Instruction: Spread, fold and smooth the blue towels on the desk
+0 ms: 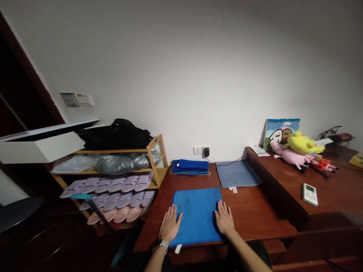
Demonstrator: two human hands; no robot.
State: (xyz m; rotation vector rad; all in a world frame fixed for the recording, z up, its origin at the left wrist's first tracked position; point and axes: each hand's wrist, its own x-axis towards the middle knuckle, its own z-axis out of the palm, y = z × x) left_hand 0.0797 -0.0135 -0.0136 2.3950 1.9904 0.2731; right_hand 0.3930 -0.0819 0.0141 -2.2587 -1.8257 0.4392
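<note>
A bright blue towel (197, 215) lies flat and squared on the near part of the dark wooden table (255, 215). My left hand (169, 224) rests palm down on the towel's left edge, fingers spread. On the right edge, my right hand (224, 218) lies flat in the same way. Neither hand grips anything. A grey-blue towel (237, 173) lies spread flat farther back on the table. At the back by the wall sits a folded dark blue towel (190, 167).
A wooden shoe rack (157, 158) with several pale slippers (113, 192) stands left of the table, a black bag (116, 134) on top. A higher desk on the right holds plush toys (300, 151), a picture (280, 132) and a white remote (309, 194). A wall socket holds a charger (206, 152).
</note>
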